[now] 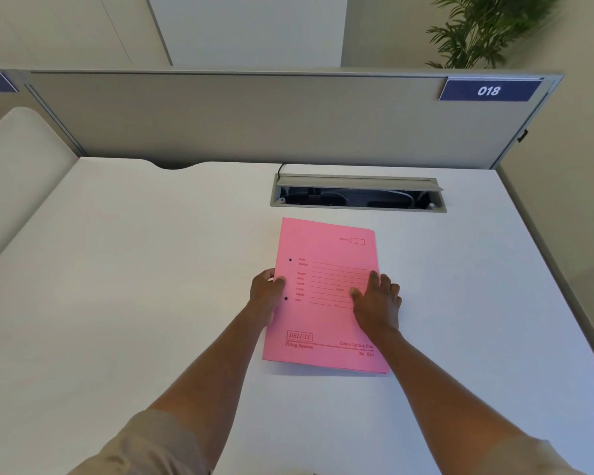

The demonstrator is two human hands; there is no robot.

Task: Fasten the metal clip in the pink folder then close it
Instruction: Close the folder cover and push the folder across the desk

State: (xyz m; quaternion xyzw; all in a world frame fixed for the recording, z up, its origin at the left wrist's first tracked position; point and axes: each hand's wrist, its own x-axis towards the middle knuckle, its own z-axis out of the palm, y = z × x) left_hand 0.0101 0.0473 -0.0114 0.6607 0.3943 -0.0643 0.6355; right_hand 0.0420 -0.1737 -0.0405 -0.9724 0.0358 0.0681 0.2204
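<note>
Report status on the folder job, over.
Left hand grips the spine edge of the pink folder. Right hand flat on its cover. Folder closed on the desk; clip hidden. Nothing in the way.

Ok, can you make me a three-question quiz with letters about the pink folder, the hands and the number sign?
1. Where does the left hand hold the pink card folder?
A its left edge
B its far edge
C its near corner

2. What number is on the blue sign?
A 810
B 018
C 108

3. Is the folder open or shut?
A wide open
B half open
C shut flat

Answers: 1 A, its fingers wrap that edge. 2 B, white digits read 018. 3 C, the printed cover lies flat under the right hand.
</note>
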